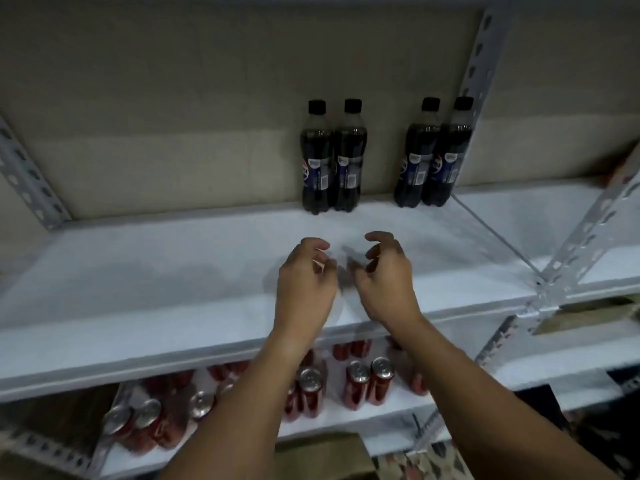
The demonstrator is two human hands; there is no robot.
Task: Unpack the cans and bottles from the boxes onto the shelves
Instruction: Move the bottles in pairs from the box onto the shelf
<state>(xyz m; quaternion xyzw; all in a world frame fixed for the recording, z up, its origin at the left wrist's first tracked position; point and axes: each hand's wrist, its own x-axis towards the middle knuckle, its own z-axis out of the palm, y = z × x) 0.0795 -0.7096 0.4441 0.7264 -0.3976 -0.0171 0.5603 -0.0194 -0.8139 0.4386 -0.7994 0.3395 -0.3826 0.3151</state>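
Several dark cola bottles with black caps stand upright at the back of the white upper shelf (138, 271), as a left pair (332, 161) and a right pair (433, 157). My left hand (306, 275) and my right hand (384, 271) hover side by side over the shelf's middle, a short way in front of the left pair. Both hands hold nothing and their fingers hang loosely curled. Red cans (367, 382) with silver tops stand on the shelf below, partly hidden by my forearms.
Grey perforated metal uprights frame the shelf at the left (31, 181) and right (585, 230). A thin diagonal brace (495, 237) crosses the shelf's right end. A brown cardboard box (322, 455) sits low at the bottom. More cardboard (588, 317) shows at right.
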